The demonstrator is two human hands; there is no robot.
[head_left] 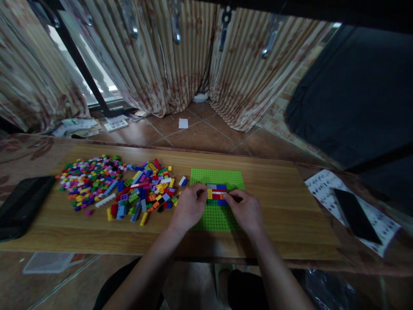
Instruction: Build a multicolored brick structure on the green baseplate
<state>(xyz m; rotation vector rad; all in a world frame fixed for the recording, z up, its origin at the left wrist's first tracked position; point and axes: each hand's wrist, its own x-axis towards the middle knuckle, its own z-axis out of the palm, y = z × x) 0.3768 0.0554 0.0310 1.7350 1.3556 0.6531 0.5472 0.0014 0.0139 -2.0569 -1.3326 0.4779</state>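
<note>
A light green studded baseplate point(217, 221) lies on the wooden board. On its middle sits a block of joined toy bricks point(217, 190) in yellow, red, white and blue rows. My left hand point(191, 206) is closed, its thumb and fingertips pinching the block's left end by the yellow bricks. From the other side, my right hand point(247, 210) is closed with its fingertips on the right end, near the white and red bricks. The fingers partly cover both ends, so a small loose piece in them cannot be made out.
Left of the baseplate spreads a heap of loose larger bricks point(138, 193), with a pile of small bricks point(90, 181) beyond it. A dark tablet-like device point(24, 206) lies at the far left. At the right, a phone point(356, 215) rests on a printed sheet point(322, 185).
</note>
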